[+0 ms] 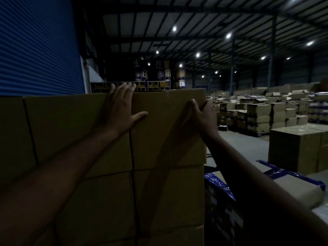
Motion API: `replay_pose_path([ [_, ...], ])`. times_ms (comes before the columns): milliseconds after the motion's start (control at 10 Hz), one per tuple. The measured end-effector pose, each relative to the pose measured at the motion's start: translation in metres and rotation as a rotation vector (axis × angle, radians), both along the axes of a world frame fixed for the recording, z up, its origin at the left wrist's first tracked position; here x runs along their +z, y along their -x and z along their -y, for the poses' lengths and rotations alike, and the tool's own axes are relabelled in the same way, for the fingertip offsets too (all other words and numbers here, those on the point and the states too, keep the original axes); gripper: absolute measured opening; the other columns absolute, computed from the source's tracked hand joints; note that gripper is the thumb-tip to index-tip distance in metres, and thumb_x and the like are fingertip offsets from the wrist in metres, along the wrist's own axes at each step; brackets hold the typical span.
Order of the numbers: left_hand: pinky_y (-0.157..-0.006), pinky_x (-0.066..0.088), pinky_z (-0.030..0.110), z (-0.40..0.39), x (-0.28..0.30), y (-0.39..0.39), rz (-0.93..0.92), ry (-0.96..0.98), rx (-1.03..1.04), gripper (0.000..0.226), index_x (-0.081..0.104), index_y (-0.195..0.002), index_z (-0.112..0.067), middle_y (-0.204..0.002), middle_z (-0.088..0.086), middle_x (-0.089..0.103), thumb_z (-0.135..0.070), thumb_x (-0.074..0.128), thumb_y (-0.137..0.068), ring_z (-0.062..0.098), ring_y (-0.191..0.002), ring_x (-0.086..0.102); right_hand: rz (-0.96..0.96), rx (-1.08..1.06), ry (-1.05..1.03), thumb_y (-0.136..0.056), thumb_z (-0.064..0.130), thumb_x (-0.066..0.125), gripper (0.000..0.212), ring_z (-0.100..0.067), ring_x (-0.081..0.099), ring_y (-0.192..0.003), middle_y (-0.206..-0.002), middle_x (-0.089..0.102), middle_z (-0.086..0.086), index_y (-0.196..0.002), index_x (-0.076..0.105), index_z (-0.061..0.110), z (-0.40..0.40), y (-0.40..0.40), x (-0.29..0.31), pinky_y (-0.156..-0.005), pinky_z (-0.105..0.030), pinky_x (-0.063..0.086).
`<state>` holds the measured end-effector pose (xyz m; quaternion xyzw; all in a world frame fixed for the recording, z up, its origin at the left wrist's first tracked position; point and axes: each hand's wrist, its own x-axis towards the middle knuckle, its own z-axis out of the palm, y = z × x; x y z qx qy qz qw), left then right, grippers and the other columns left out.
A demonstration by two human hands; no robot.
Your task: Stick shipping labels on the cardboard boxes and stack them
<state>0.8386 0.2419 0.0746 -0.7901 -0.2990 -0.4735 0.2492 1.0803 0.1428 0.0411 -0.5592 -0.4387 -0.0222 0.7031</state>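
Stacking looks in hand: the top cardboard box [166,125] sits on the stack [159,201], left hand [122,109] spread flat on its face, right hand [204,114] clasping its corner, needing squaring next

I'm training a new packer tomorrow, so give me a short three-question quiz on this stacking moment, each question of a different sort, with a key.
1. True or false: both hands touch the top box.
2. Where is the right hand?
A. flat on the floor
B. at the top box's right corner
C. on the blue shutter
3. Fill in: the left hand lies flat on the box's near face, its fingers reaching over the ___ edge.

Key: 1 true; 2 B; 3 top. The top box sits on the stack, slightly past its right side. No shipping label shows on the faces in view.
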Motion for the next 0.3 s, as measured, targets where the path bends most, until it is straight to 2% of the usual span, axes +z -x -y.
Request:
replay_pose_path([
  [200, -0.124, 0.011, 0.052, 0.017, -0.014, 0.011, 0.055, -0.09, -0.11, 0.088, 0.038, -0.148, -0.002, -0.155, 0.018, 0.036, -0.053, 0.068, -0.083, 0.032, -0.146, 0.029, 0.328, -0.237, -0.003, -0.088, 0.051, 0.058, 0.072, -0.027, 0.043, -0.125, -0.134, 0.045, -0.014, -0.139, 0.033, 0.007, 0.015, 0.015, -0.015, -0.101, -0.047, 0.045],
  [300, -0.124, 0.011, 0.05, 0.031, -0.025, 0.02, 0.082, -0.109, -0.147, 0.08, 0.039, -0.147, -0.004, -0.156, 0.016, 0.035, -0.057, 0.056, -0.09, 0.031, -0.147, 0.028, 0.433, -0.326, 0.028, -0.088, 0.053, 0.057, 0.08, -0.027, 0.032, -0.138, -0.148, 0.036, -0.015, -0.145, 0.028, 0.005, 0.026, 0.032, -0.02, -0.113, -0.047, 0.033],
])
